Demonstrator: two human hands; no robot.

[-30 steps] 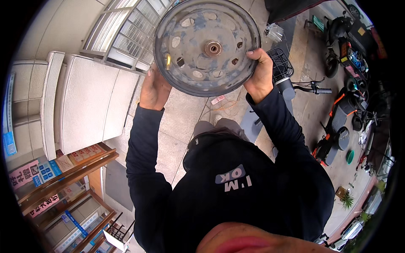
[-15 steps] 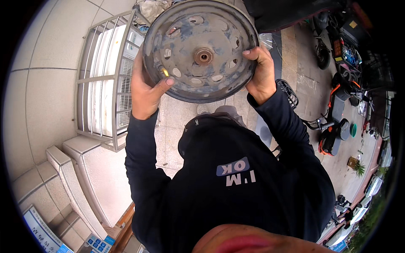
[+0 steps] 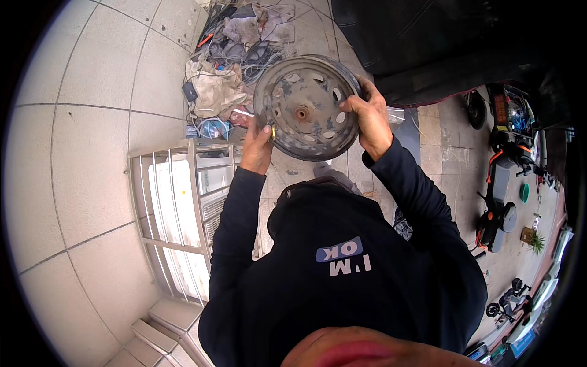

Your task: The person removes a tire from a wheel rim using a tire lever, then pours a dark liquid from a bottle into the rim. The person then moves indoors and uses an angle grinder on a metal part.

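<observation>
Between my two hands I hold a dirty dark metal wheel rim (image 3: 287,92), with a rusty hub in its centre and a ring of oval holes around it. My left hand (image 3: 257,148) grips its lower left edge, the thumb resting on the rim beside a small yellow valve stem cap (image 3: 273,133). On the right edge, my right hand (image 3: 371,122) has its thumb on the front face near the holes, and its other fingers go behind the rim. Most of the left fingers are hidden by the wheel rim.
A caged white air-conditioner unit (image 3: 174,199) stands at the left against the tiled wall (image 3: 85,165). Beyond the rim lies a heap of rags and cables (image 3: 220,85). A black cover (image 3: 428,55) hangs at upper right, with scooters (image 3: 498,183) parked farther right.
The wheel rim has moved farther from me and turned, carrying its yellow cap lower right. Both hands travelled with it, still gripping. My view has shifted, revealing the rag heap.
</observation>
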